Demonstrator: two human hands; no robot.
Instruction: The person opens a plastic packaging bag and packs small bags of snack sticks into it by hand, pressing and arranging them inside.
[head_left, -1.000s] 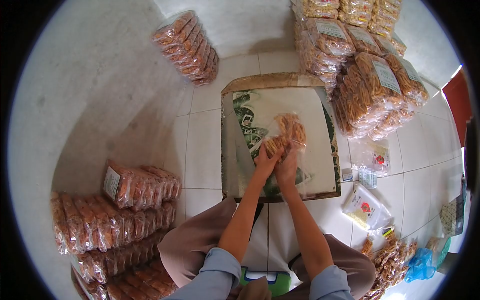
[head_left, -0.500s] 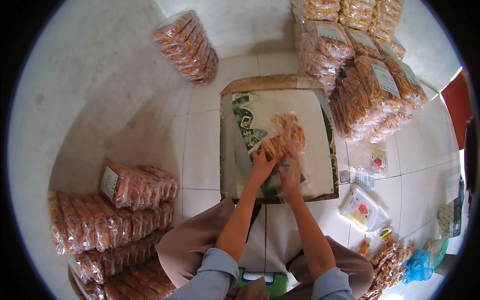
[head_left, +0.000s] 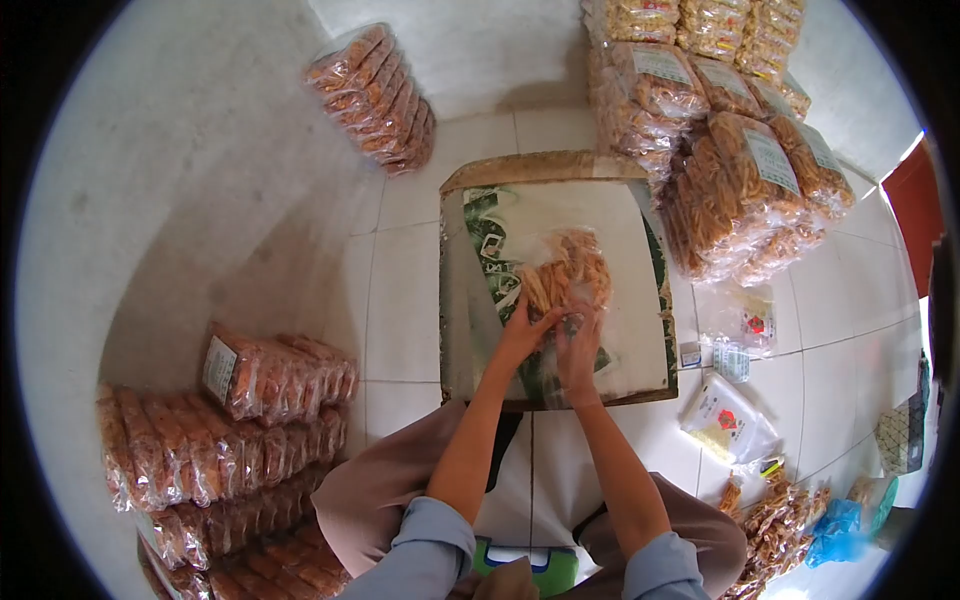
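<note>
A clear plastic bag of brown-orange fried snack sticks (head_left: 572, 262) lies on the low table (head_left: 625, 225) in front of me. My left hand (head_left: 524, 332) grips the lower left side of the bag, with its thumb reaching toward the middle. Close beside it, my right hand (head_left: 579, 345) has its fingers closed on the bag's loose lower end. Both hands rest low over the tabletop, which has a white and green printed covering. Parts of the fingertips are hidden by shiny plastic.
Filled snack bags stand piled at the upper right (head_left: 745, 190), with another stack (head_left: 375, 100) by the wall. More bags (head_left: 215, 440) are stacked at lower left. On the right floor lie printed empty packs (head_left: 730, 418), loose snack sticks (head_left: 775, 520) and a blue plastic bag (head_left: 836, 532).
The snack sticks have settled closer together in the bag, and its top has dropped slightly. My right hand has drawn a little toward me; my left hand has barely moved.
</note>
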